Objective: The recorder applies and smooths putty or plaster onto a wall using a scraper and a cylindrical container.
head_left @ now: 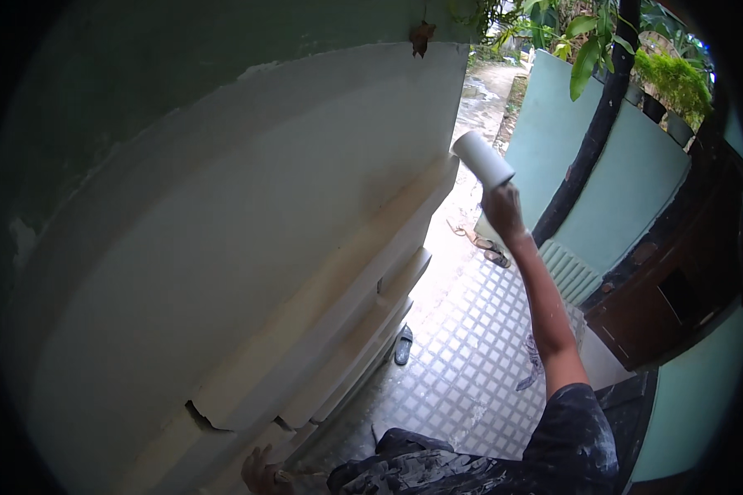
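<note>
At the end of my outstretched right arm, my right hand (pixel 504 208) is closed round the hidden handle of a paint roller (pixel 483 160). The roller's thick white sleeve is tilted, its upper end close to the outer edge of the wall (pixel 248 214); I cannot tell whether they touch. White paint covers the wall below a ragged line, with dull green above it. Low in the view, my left hand (pixel 262 472) holds nothing, its fingers apart, beside the stepped ledge (pixel 338 338) at the wall's foot. The ledge shows a dark gap.
Patterned tiles (pixel 470 355) cover the floor, with a dark slipper (pixel 403 345) by the ledge and sandals (pixel 491 252) farther off. A dark slanting post (pixel 590 157) stands before a pale green wall (pixel 545 124). Leaves hang above; a brown wooden cabinet-like piece (pixel 669 305) is at the right.
</note>
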The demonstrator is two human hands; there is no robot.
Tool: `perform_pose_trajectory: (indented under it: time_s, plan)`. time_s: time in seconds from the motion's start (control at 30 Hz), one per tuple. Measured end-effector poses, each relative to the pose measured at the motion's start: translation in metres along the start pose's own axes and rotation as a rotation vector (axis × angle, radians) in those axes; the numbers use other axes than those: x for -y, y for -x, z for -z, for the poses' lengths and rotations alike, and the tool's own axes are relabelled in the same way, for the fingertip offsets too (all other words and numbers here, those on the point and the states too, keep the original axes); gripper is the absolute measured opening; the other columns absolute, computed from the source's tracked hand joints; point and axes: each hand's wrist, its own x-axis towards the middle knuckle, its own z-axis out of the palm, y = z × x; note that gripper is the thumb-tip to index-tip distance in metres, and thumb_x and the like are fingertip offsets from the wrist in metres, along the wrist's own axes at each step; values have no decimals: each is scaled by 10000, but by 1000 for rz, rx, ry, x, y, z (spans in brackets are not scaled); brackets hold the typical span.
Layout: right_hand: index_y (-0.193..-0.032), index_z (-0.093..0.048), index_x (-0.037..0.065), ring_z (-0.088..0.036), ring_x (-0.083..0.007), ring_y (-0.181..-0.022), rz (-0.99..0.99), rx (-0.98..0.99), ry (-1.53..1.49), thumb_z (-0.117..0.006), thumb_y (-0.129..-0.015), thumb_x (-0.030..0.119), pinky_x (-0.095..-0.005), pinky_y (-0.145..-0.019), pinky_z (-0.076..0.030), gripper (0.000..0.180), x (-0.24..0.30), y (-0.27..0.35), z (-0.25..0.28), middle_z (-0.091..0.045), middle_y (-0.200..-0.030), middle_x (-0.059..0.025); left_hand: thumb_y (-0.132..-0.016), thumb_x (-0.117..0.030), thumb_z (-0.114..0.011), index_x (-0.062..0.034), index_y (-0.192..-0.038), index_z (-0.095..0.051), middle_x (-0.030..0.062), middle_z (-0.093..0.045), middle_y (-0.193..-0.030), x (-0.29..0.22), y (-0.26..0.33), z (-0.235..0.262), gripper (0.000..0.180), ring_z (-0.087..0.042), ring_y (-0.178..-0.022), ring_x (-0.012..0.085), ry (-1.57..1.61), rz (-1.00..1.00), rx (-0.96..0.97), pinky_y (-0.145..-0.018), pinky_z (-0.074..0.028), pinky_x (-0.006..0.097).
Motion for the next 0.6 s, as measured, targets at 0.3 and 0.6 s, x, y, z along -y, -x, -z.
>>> perform_pose_trajectory:
  time_s: [0.3,0.6]
  plan:
    - [-739,-593,-50,-634,-378,-714,172,80,67,-554,-730,2,-423,-662,-521,65,15,1,4,-617,-760,-229,-965,-388,-337,-110,-675,-562,92,-683,-916,-4,-4,-3,460,-646,-895,290,-2,19,-38,-813,-488,445]
    - [-748,-576,-33,-602,-386,-747,484,-215,-300,-509,-688,-45,-460,-684,-482,90,31,-2,20,-595,-762,-232,-960,-383,-375,-100,-673,-548,88,-675,-832,7,1,0,439,-657,-851,293,73,17,-54,-796,-505,435]
